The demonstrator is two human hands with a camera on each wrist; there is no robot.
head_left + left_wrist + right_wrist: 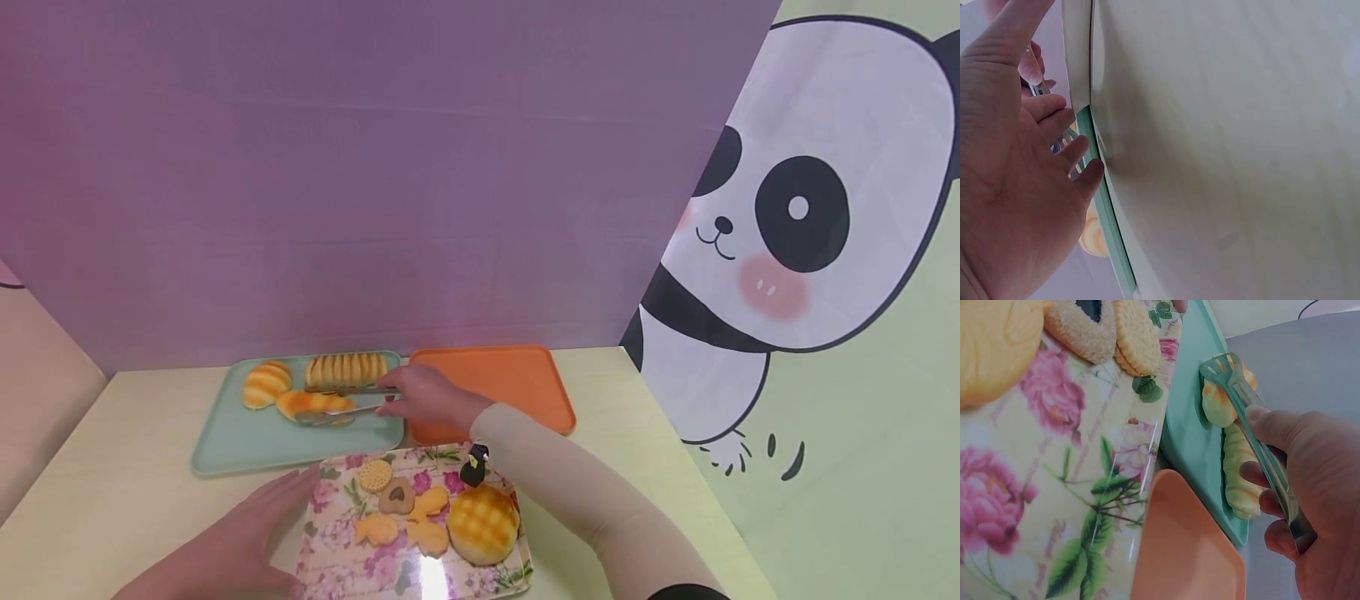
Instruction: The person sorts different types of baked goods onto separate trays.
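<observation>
My right hand [431, 396] holds a pair of metal tongs [1254, 434] over the pale green tray [240, 446]. The tongs' slotted ends straddle an orange-glazed bread roll [318, 403] lying on that tray. Behind the roll lies a long ridged loaf [347, 368], and to its left sits a round striped bun [267, 384]. My left hand [240, 542] is beside the left edge of the floral tray [348, 575], its fingers relaxed and holding nothing. In the left wrist view, the fingertips overlap the green tray's edge [1110, 206].
On the floral tray are a round grid-patterned bun [483, 525], a heart cookie [396, 496], a round cracker [375, 476] and several fish-shaped cookies [427, 537]. An orange tray [517, 392] adjoins the green one. A purple backdrop [375, 208] rises behind the table.
</observation>
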